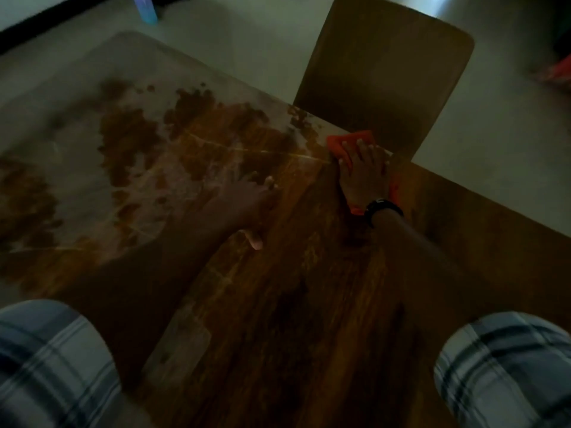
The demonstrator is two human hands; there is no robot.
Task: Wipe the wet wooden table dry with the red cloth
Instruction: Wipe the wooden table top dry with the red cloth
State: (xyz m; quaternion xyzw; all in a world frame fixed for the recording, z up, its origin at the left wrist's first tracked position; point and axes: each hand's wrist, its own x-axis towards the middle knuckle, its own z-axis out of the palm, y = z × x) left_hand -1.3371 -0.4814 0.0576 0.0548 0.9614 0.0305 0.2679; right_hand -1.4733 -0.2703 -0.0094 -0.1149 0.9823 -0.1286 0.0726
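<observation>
Most of the wet lies on the left and middle of the wooden table (pixel 309 304), where a pale sheen broken by dark blotches spreads from the near-left edge up toward the far corner; I judge this part still unwiped, so a good share of the job is left. Moving right, the left hand (pixel 247 199) rests flat on the tabletop near the middle, fingers loosely spread and holding nothing, apparently bracing. The strip of wood between the two forearms and nearer the person looks darker and more even, with only faint streaks, so it may already be dry, though the dim light makes that hard to tell. Further right, the right hand (pixel 363 171), with a dark band at its wrist, presses palm-down on the red cloth (pixel 343 143), fingers spread over it; it pins the cloth flat and does not pinch it. The cloth sits right at the table's far edge, where a wooden chair (pixel 386 72) stands just beyond. That edge leaves little room to push onward, while the open tabletop to the left gives free sweep toward the wet patches.
</observation>
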